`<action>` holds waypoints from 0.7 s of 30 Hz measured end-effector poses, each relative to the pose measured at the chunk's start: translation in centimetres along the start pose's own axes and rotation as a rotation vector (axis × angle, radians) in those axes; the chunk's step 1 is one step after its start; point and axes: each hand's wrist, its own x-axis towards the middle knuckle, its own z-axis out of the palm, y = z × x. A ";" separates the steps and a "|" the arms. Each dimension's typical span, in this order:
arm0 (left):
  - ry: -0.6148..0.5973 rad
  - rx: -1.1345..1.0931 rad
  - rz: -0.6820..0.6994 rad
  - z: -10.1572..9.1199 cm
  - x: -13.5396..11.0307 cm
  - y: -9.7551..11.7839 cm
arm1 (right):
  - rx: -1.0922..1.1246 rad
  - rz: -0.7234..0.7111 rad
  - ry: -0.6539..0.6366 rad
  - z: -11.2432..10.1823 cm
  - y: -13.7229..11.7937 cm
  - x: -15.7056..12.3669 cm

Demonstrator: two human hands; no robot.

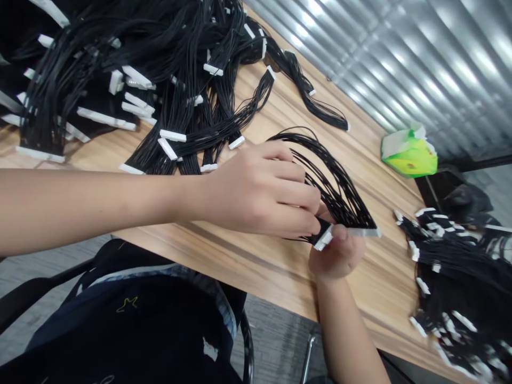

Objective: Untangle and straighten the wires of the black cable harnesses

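Forearms [100, 210] [346, 330] angled, hands [258, 194] [336, 253] around wire harness [336, 186]

One head-worn camera looks forward and down, from near above, at the left hand [256, 192] and right hand [336, 256].

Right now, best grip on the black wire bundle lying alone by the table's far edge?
Pinch its white connector from the near side. The black wire bundle narrows into that rigid end, and the table edge lies just behind it.
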 end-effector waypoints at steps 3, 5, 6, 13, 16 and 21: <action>-0.045 -0.023 -0.023 0.2 -0.1 0.4 | -0.024 0.012 0.012 0.1 0.6 -0.3; -0.072 -0.015 -0.048 0.3 -0.2 0.4 | -0.026 0.031 0.008 0.1 0.9 -0.4; -0.091 -0.026 -0.074 0.3 -0.2 0.4 | -0.027 0.040 0.008 0.0 1.0 -0.5; -0.425 -0.477 -0.504 -0.4 0.7 1.0 | -0.182 -0.067 -0.129 -1.2 1.3 -0.6; -0.512 -0.492 -0.555 -0.3 0.8 1.2 | -0.256 -0.120 -0.163 -1.5 1.3 -0.3; -0.472 -0.390 -0.472 0.0 0.4 1.1 | -0.244 -0.076 -0.104 -1.1 1.3 -0.2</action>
